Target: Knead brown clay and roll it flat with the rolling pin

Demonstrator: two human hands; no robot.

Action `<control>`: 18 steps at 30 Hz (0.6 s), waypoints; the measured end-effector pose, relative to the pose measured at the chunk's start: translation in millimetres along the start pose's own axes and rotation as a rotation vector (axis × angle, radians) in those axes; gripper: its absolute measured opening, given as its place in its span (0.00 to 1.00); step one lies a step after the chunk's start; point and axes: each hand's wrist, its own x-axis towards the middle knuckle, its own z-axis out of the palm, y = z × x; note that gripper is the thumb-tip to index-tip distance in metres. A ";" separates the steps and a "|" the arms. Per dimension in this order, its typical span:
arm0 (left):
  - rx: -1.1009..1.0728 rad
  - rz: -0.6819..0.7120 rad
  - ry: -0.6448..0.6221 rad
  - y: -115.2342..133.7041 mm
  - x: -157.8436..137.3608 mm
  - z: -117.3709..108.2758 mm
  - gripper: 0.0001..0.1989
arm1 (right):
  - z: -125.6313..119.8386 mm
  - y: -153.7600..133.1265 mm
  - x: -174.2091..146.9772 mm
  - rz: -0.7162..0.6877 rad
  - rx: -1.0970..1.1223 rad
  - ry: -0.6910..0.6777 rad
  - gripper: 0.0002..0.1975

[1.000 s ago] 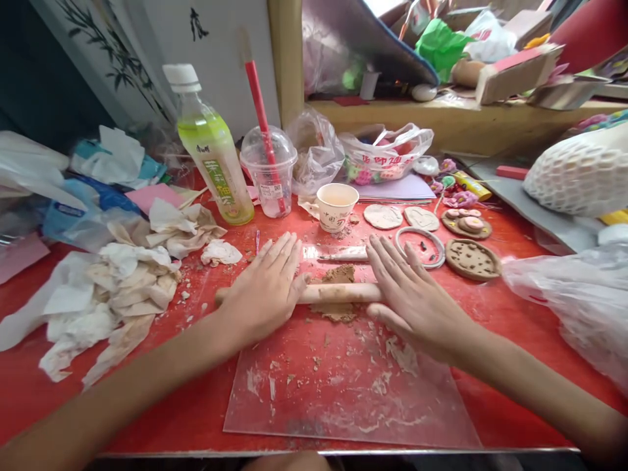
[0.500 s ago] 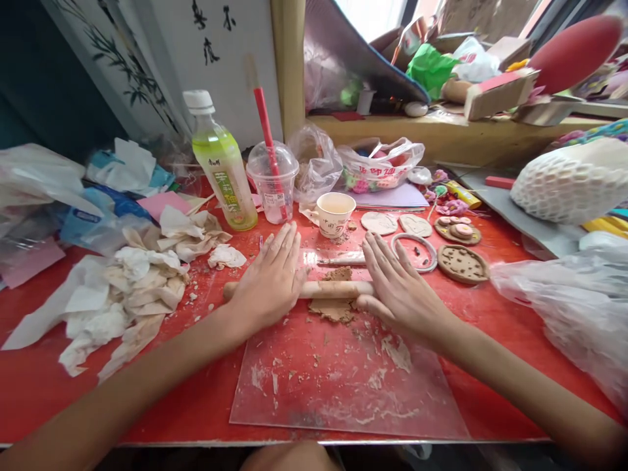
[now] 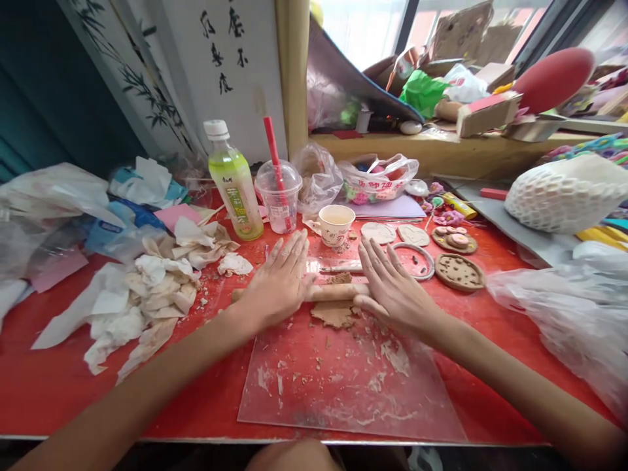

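My left hand [image 3: 279, 281] lies flat on the left part of a wooden rolling pin [image 3: 333, 292], fingers stretched forward. On its right part rests my right hand [image 3: 390, 281], also flat with fingers extended; the palms hide both sections beneath. The pin lies across a thin, ragged sheet of brown clay [image 3: 334, 315], which shows in front of and behind it. Under the clay is a clear plastic board [image 3: 343, 399] with dried smears and crumbs. A paper cup [image 3: 336, 226] stands just beyond the hands.
Crumpled tissues [image 3: 142, 294] lie left, near a green drink bottle [image 3: 236, 190] and a lidded plastic cup [image 3: 279, 196]. To the right are a ring [image 3: 432, 261], a round clay piece with holes [image 3: 460, 271], a decorated clay disc [image 3: 454, 240] and a plastic bag [image 3: 559, 307].
The camera view has tilted up a little, so the table things sit lower in the picture. The rolling pin has shifted slightly away from me over the clay, both hands still flat on it.
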 end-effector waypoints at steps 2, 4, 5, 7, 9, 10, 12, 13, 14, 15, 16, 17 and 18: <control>-0.035 0.081 -0.061 11.1 -24.2 -3.9 0.30 | -6.6 -9.5 -24.9 -0.076 0.013 -0.026 0.49; -0.057 0.125 -0.125 22.5 -47.1 -8.1 0.30 | -13.9 -18.5 -48.2 -0.148 0.036 -0.065 0.50; -0.063 0.137 -0.142 25.9 -53.1 -9.3 0.30 | -16.1 -20.9 -54.4 -0.162 0.043 -0.079 0.49; -0.064 0.121 -0.157 25.6 -49.2 -8.8 0.29 | -15.0 -19.4 -51.0 -0.150 0.049 -0.091 0.46; -0.044 0.063 -0.133 16.6 -26.7 -4.9 0.30 | -7.1 -10.5 -29.1 -0.073 0.045 -0.075 0.43; -0.018 0.019 -0.107 10.4 -12.4 -2.5 0.30 | -1.9 -4.9 -15.0 -0.016 0.039 -0.074 0.42; 0.024 -0.008 -0.024 -0.6 11.6 1.2 0.30 | 6.6 4.2 8.7 0.088 0.039 -0.077 0.40; 0.031 -0.006 0.001 -3.7 17.5 2.1 0.30 | 8.8 6.2 14.4 0.103 0.041 -0.082 0.40; 0.030 0.010 0.011 -4.2 17.7 2.3 0.30 | 9.2 5.9 14.4 0.093 0.042 -0.086 0.40; 0.019 0.035 0.004 -2.2 12.3 1.8 0.30 | 7.7 3.3 8.7 0.063 0.042 -0.087 0.41; 0.002 0.060 -0.017 2.1 2.0 0.8 0.30 | 4.7 -1.3 -2.0 0.023 0.039 -0.084 0.42; -0.020 0.095 -0.051 7.9 -11.6 -0.7 0.29 | 0.6 -7.3 -16.0 -0.033 0.038 -0.084 0.44; -0.041 0.122 -0.075 14.5 -26.5 -2.6 0.29 | -4.1 -13.6 -31.1 -0.079 0.041 -0.088 0.47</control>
